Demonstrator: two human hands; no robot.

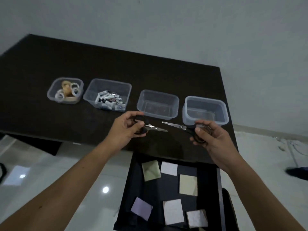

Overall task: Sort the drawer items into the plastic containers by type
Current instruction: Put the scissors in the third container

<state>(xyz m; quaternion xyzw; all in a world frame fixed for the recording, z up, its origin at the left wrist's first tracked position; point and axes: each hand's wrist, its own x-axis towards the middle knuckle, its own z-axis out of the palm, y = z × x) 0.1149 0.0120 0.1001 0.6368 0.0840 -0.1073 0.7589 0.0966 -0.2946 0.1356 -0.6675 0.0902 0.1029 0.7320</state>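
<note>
My left hand grips the black handles of one pair of scissors, blades pointing right. A second pair of scissors is held by its black handles in my right hand, blades pointing left. Both pairs hover above the dark table's near edge, just in front of two empty clear containers. Further left, one container holds tape rolls and another container holds batteries. Below, the open black drawer holds several pads of sticky notes.
The table's back edge meets a pale wall. Glossy white floor lies under and left of the table. A dark object sits on the floor at the far right, beside some cables.
</note>
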